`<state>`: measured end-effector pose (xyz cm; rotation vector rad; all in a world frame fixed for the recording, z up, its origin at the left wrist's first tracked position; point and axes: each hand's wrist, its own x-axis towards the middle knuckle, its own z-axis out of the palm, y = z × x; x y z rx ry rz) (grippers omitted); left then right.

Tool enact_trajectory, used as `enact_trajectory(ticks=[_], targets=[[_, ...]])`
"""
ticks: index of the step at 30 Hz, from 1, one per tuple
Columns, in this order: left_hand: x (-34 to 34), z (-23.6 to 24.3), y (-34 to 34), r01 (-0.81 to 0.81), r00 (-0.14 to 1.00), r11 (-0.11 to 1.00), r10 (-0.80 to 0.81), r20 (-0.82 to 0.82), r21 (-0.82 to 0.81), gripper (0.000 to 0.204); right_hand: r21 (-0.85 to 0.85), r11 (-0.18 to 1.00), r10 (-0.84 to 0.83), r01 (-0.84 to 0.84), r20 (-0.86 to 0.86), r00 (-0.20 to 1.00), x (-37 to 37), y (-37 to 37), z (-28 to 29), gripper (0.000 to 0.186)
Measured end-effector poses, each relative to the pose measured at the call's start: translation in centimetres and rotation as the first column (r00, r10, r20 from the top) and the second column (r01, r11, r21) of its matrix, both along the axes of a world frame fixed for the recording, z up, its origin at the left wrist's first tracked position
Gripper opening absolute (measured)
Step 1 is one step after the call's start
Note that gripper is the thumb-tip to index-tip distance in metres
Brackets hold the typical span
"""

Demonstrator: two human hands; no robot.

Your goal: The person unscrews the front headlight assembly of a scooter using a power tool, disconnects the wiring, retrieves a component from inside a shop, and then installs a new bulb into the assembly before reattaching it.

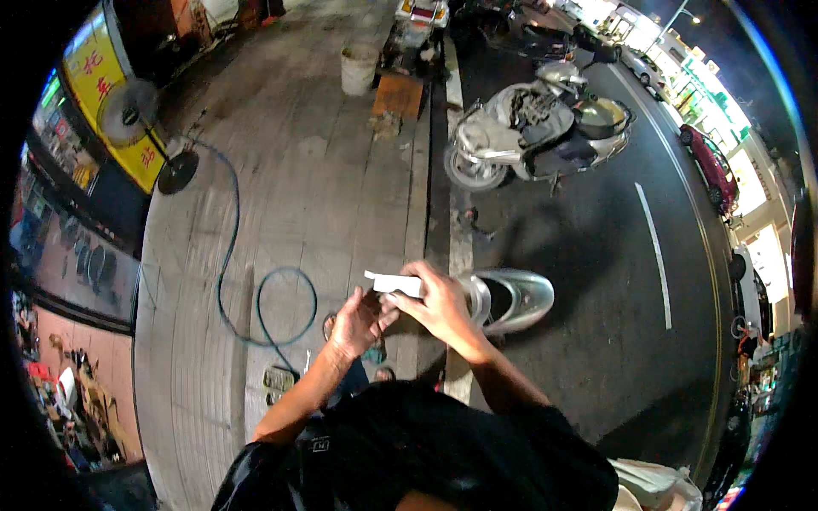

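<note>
My right hand (443, 305) is closed around a small white box (397, 284), held in front of my chest. At the box's left end a small flap sticks out. Just below and to the left is my left hand (358, 325), palm turned up, thumb raised and fingers apart, reaching toward the underside of the box. I cannot make out anything in its palm. Beyond my right wrist, a silver rounded vehicle part (521, 301) shows, partly hidden by my hand and forearm.
A blue-green hose (234, 230) loops across the paved walkway (315, 187) on the left. A standing fan (129, 115) is by the shopfront. Ahead are a white bucket (359, 70) and a brown board (397, 95). A silver scooter (537, 128) stands on the road beside the curb (460, 247).
</note>
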<state>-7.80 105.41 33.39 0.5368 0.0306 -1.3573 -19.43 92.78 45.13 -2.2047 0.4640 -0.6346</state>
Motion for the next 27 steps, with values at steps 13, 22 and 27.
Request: enact_trajectory(ticks=[13,22,27], targets=[[19.1,-4.4,-24.3,0.463,0.885,0.840,-0.424,0.191,-0.284,0.051,-0.037,0.911,-0.405,0.410,-0.257,0.878,15.6,-17.9,-1.3,0.037],[25.1,-0.2,-37.9,0.627,0.779,0.777,-0.626,0.031,-0.062,0.040,0.237,0.760,-0.610,0.606,-0.062,0.790,21.5,-29.2,0.6,0.025],[26.9,-0.1,-43.5,0.485,0.874,0.871,-0.486,-0.002,0.083,0.038,0.289,0.759,-0.610,0.583,0.005,0.792,24.2,-37.0,-2.6,0.021]])
